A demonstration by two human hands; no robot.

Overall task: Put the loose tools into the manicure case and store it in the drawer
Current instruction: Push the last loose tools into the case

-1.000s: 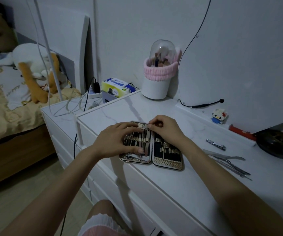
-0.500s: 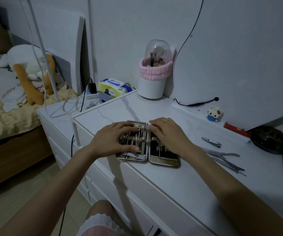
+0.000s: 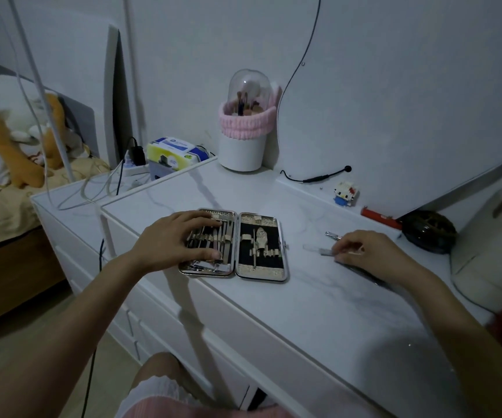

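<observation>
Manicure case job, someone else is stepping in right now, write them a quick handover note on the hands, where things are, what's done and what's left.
Left hand: flat on the left half of the open manicure case, steadying it.
Right hand: on the loose tools lying on the white dresser top right of the case; whether it has gripped one cannot be told.
Small nail clipper: loose, just beyond that hand.
Done: case open and lying flat, many tools already in their loops.
Left: slot in the loose tools, shut the case, put it in a drawer.
</observation>
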